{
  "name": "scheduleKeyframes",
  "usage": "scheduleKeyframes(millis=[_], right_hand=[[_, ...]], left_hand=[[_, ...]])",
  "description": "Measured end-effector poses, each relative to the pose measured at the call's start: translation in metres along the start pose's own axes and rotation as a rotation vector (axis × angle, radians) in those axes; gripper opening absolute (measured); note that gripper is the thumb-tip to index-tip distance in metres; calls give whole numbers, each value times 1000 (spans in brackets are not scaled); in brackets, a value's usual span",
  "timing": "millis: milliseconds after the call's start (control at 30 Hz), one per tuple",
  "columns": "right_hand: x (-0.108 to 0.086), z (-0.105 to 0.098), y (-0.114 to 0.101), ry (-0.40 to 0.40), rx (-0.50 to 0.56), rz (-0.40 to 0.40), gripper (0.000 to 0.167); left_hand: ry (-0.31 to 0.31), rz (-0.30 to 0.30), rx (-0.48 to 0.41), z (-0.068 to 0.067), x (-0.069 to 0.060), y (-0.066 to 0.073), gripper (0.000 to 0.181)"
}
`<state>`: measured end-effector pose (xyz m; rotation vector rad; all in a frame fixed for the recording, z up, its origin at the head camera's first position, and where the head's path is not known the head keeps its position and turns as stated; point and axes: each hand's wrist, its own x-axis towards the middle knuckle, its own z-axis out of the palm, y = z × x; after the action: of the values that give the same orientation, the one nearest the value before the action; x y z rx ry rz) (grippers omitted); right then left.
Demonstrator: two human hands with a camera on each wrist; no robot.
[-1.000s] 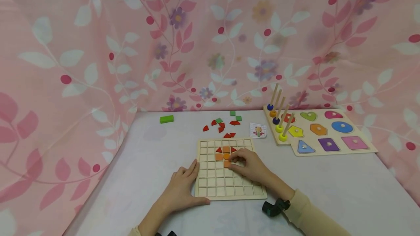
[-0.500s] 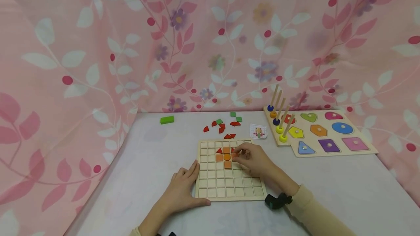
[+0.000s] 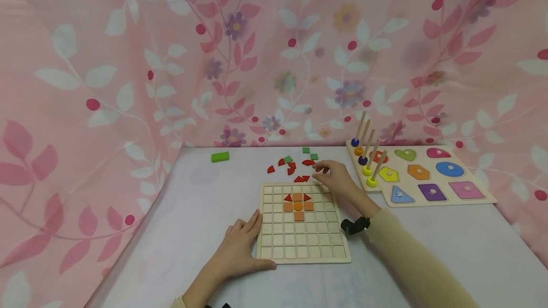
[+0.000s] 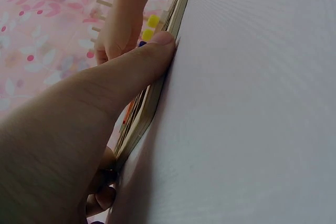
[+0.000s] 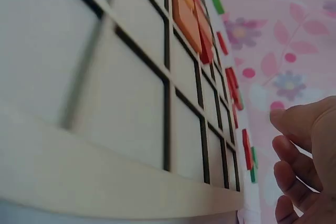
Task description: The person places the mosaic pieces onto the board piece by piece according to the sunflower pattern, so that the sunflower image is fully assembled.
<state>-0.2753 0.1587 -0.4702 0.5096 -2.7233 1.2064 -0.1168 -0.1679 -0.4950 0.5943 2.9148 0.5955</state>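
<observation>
A wooden grid board (image 3: 278, 239) lies on the white table, holding several orange squares (image 3: 298, 216), an orange disc (image 3: 298, 207) and two red triangles (image 3: 288, 198). My left hand (image 3: 239, 246) rests along the board's left edge and near corner, thumb on the rim, as the left wrist view (image 4: 73, 114) also shows. Above the board's far right corner is my right hand (image 3: 338, 182), fingers bent and parted, with nothing seen between them; in the right wrist view the hand (image 5: 310, 156) has a gap between thumb and fingers. Loose red pieces (image 3: 308, 162) lie just left of its fingertips.
Green squares (image 3: 306, 149) lie behind the red pieces, and a green block (image 3: 220, 157) stands at the back left. A pattern card (image 3: 348, 170) is mostly hidden behind my right hand. To the right is a shape board with pegs (image 3: 406, 198).
My right hand has set an orange square right of the disc, then moved away toward the loose red pieces at the back. The left hand stays at the board's edge.
</observation>
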Motion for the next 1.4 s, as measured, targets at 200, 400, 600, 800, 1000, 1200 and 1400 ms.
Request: scheduleKeyframes(millis=[200,400,600,800,1000,1200,1400], right_hand=[[30,5,18,-29,-74,34,29],[44,13,31,-23,-90,131,35],[50,20,32,8,-92,168,37],[55,23,30,15,-93,185,36],[58,24,30,18,-94,185,36],[59,25,29,11,-91,184,34],[58,26,27,-6,-101,160,30]], left_hand=[[3,5,-2,1,1,1,135],[0,12,4,3,4,1,135],[-5,8,15,3,4,2,136],[-3,7,21,0,3,2,135],[6,10,22,0,2,1,135],[5,9,21,2,2,0,135],[0,3,18,1,0,0,134]])
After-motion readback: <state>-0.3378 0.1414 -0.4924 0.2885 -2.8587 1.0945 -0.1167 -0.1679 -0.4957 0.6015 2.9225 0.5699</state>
